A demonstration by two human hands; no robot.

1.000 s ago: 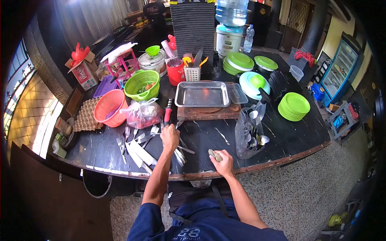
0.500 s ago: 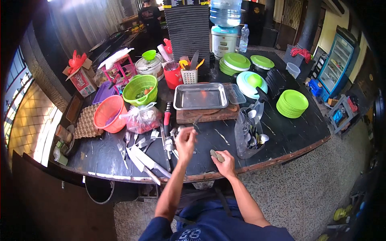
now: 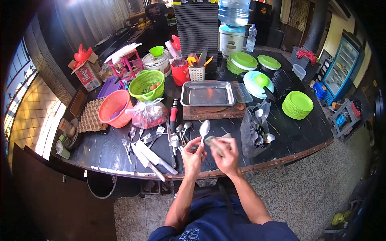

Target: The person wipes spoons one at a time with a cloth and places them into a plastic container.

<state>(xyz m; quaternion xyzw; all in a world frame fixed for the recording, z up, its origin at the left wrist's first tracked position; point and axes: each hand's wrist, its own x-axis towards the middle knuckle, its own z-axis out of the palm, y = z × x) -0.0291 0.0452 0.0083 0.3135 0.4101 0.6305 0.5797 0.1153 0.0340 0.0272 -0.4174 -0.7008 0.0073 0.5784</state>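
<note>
Near the table's front edge, my left hand (image 3: pixel 192 157) is closed on the handle of a metal spoon (image 3: pixel 204 128), its bowl pointing up. Just right of the spoon, my right hand (image 3: pixel 226 157) is closed on a greyish cloth (image 3: pixel 215 144), slightly blurred. Left of my hands lie loose spoons (image 3: pixel 187 126), several forks (image 3: pixel 146 138) and two knives with broad blades (image 3: pixel 154 154). To the right, a clear plastic bag (image 3: pixel 250 138) holds more spoons.
A metal tray (image 3: pixel 208 94) rests on a wooden board (image 3: pixel 213 113) beyond my hands. Green plates (image 3: pixel 297 105) are stacked at right. Left are a red basket (image 3: pixel 116 108), a green basket (image 3: pixel 147 86) and an egg carton (image 3: pixel 92 116). A person (image 3: pixel 156 16) stands far back.
My left hand has taken hold of a spoon and raised it upright. My right hand, with the cloth, has moved up beside the spoon. The view has shifted slightly.
</note>
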